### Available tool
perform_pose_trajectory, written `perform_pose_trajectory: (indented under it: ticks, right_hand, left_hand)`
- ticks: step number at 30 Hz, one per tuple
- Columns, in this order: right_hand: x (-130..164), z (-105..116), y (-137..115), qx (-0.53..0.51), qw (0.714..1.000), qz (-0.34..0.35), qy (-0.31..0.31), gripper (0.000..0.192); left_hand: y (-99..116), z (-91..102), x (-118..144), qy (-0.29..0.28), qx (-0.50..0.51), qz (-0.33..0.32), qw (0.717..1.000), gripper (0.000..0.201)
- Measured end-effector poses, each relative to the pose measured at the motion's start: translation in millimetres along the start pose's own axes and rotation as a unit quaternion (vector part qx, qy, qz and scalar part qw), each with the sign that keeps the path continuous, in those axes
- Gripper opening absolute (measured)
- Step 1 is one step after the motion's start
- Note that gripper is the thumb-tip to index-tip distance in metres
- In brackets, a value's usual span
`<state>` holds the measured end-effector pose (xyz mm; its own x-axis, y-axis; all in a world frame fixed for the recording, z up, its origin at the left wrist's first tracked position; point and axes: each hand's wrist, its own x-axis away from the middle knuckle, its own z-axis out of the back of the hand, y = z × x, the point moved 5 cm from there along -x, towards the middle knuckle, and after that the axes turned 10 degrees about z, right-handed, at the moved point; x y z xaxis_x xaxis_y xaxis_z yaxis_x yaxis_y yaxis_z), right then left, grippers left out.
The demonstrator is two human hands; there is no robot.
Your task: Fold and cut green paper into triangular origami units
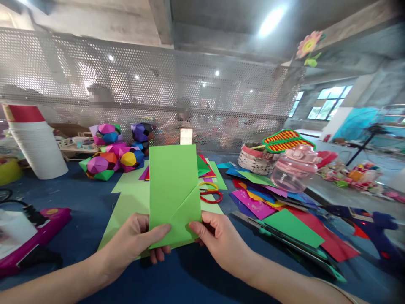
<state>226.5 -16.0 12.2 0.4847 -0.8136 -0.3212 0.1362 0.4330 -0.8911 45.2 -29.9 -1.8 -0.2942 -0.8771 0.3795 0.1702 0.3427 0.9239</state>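
A bright green sheet of paper (174, 181) is held upright in front of me, with a slanting edge or crease across its lower right part. My left hand (142, 234) grips its lower left corner, thumb in front and fingers behind. At the lower right edge my right hand (218, 236) pinches it the same way. Behind it, pale green sheets (126, 211) lie on the table. Scissors with red and yellow handles (211, 195) rest there, their blades hidden by the held paper.
Colourful folded paper balls (99, 164) and stacked white cups (36, 143) stand at left, near a magenta power strip (47, 230). On the right are coloured paper sheets (294, 226), a pink-lidded bottle (294, 169), a basket (256, 159) and a blue glue gun (370, 230).
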Motion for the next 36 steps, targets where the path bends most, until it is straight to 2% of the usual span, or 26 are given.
perform_pose_trajectory:
  ticks: [3, 10, 17, 21, 30, 33, 36]
  right_hand:
    - [-1.3, 0.7, 2.6, 0.026, 1.000, 0.002, -0.001, 0.042]
    - [-4.4, 7.1, 2.9, 0.023, 0.999, 0.012, 0.037, 0.029]
    - [-5.2, 11.7, 3.1, 0.014, 0.998, 0.020, 0.056, 0.028]
    - [-6.3, 12.6, 1.2, 0.017, 0.998, 0.022, 0.060, 0.028]
    - [-6.6, 9.7, 2.6, 0.009, 0.999, 0.006, 0.038, 0.026]
    - [-8.4, 10.0, 5.5, -0.009, 1.000, 0.003, 0.025, 0.022]
    - [-12.2, 15.2, 6.4, 0.015, 0.999, 0.005, 0.032, 0.017]
  left_hand:
    - [0.1, 0.3, 0.6, 0.021, -0.022, -0.007, 1.000, 0.059]
    - [2.3, -2.1, 1.0, 0.018, -0.085, -0.045, 0.995, 0.059]
    - [-3.2, -0.6, 0.4, 0.013, -0.127, -0.018, 0.992, 0.063]
    - [-2.0, -2.8, 4.1, 0.002, -0.147, -0.040, 0.988, 0.058]
    - [-2.6, -3.7, 8.0, 0.054, -0.242, -0.071, 0.966, 0.050]
    - [-3.5, -1.9, 8.2, 0.074, -0.273, -0.065, 0.957, 0.052]
    - [-1.3, -2.4, 9.6, 0.083, -0.290, -0.073, 0.951, 0.054]
